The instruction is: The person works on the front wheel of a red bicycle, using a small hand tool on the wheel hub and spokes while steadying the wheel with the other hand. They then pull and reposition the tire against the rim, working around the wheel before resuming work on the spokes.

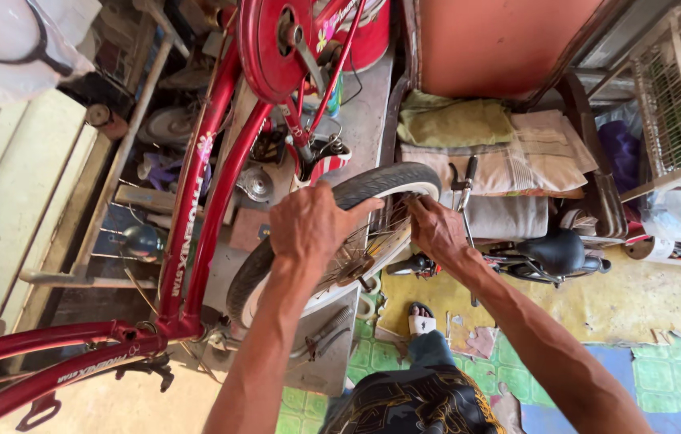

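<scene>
A bicycle wheel [372,183] with a black tyre, white rim and thin spokes lies tilted across a grey workbench [364,112]. My left hand [312,225] presses on the tyre and rim at its near side, fingers curled over the edge. My right hand [434,227] pinches something small at the spokes close to the rim on the right; I cannot make out what. A red bicycle frame [212,177] hangs upside down to the left, its chain guard [276,40] at the top.
Folded cloths [509,153] lie on a seat at the right, with a small toy motorbike [541,257] below. A wire rack [674,112] stands far right. Loose parts and a bell [141,239] clutter the shelf at left. My sandalled foot [421,321] rests on patterned flooring.
</scene>
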Motion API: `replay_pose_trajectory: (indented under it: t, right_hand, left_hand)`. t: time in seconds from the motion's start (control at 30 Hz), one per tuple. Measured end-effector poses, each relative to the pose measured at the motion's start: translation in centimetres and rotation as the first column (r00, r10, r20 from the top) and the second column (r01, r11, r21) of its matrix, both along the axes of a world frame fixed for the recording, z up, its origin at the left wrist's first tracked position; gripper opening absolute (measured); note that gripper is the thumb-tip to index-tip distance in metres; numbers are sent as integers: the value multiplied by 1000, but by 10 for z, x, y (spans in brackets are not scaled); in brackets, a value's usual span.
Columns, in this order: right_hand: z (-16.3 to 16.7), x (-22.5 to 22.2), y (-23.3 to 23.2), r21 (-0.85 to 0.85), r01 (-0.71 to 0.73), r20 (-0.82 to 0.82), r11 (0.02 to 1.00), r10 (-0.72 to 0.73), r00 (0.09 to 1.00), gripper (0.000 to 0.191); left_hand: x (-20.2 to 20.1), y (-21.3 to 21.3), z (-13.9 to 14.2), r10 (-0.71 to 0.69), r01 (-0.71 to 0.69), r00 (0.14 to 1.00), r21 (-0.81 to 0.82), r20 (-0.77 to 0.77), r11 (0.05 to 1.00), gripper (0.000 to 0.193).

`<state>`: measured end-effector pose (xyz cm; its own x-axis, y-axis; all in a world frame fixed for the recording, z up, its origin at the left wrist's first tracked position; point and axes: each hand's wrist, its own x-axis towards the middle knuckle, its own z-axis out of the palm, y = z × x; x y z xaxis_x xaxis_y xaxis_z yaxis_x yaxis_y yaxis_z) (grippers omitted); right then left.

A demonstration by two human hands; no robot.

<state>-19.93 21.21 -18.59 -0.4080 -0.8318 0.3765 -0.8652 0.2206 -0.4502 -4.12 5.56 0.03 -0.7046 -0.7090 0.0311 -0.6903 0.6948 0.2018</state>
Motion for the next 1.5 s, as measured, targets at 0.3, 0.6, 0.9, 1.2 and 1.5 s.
replay_pose_trajectory:
  t: [0.3,0.6,0.9,1.2,1.5]
  right_hand:
    - [-25,-3,19,123,-235,191,964,210,959,44]
    - [-41,-2,10,44,-168,160,985,159,974,41]
    - [-36,-5,-3,38,-126,183,991,117,976,25]
    - [-23,-10,0,143,-163,152,976,141,978,33]
    - [-29,7,7,-80,-301,-23,950,300,954,56]
  left_hand:
    - [2,16,1,51,-51,999,16,-13,999,80]
    - [8,9,-3,65,-65,996,10,-53,998,80]
    - [11,2,0,68,-66,996,37,-62,997,80]
    - [14,7,-2,91,-90,995,52,-26,995,78]
    - [15,6,-1,102,-100,993,39,-57,994,79]
